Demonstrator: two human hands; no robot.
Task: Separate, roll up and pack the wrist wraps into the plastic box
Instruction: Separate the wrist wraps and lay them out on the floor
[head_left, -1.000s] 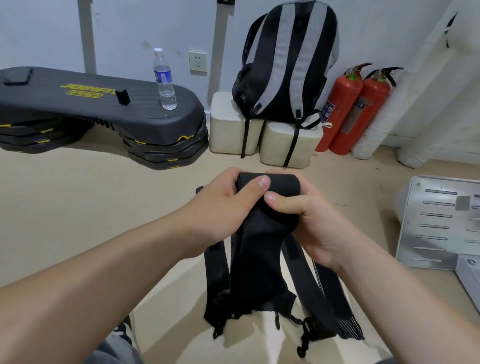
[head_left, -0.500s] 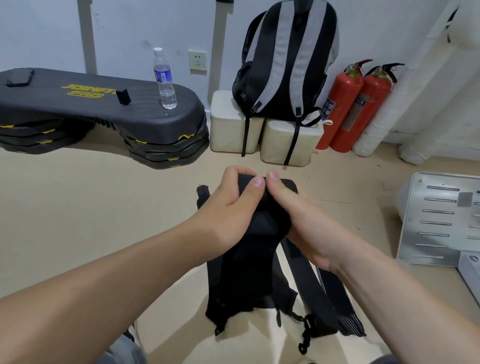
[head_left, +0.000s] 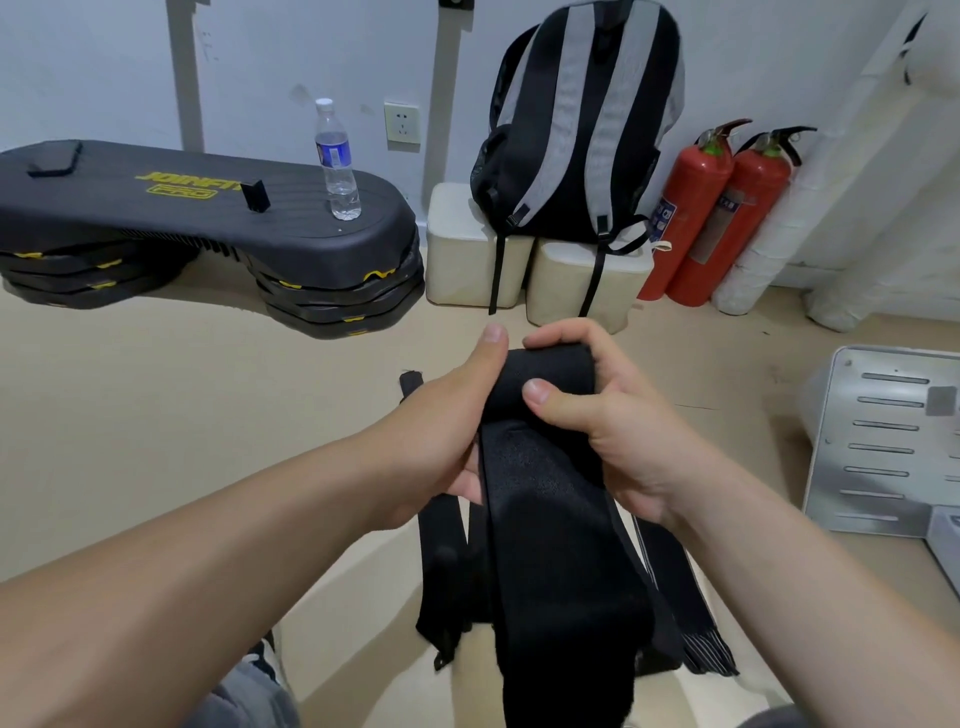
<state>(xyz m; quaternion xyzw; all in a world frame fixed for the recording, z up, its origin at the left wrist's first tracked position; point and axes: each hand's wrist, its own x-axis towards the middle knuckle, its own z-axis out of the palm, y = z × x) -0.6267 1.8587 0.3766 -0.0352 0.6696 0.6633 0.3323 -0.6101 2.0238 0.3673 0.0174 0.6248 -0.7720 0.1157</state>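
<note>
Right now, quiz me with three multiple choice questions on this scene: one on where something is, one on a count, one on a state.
1. Where does the bottle stand?
A. on the step platform
B. on the floor
C. on the backpack

2. How many red extinguishers are there?
A. one
B. two
C. three

3. What state is the held wrap in?
A. fully rolled
B. rolled at its top end, the rest hanging
C. lying flat on the floor

Answers:
1 A: it stands upright on the platform's black top.
2 B: two stand side by side by the wall.
3 B: the right hand grips a roll at the top, the left hand holds the strip just below, and the rest hangs down.
</note>
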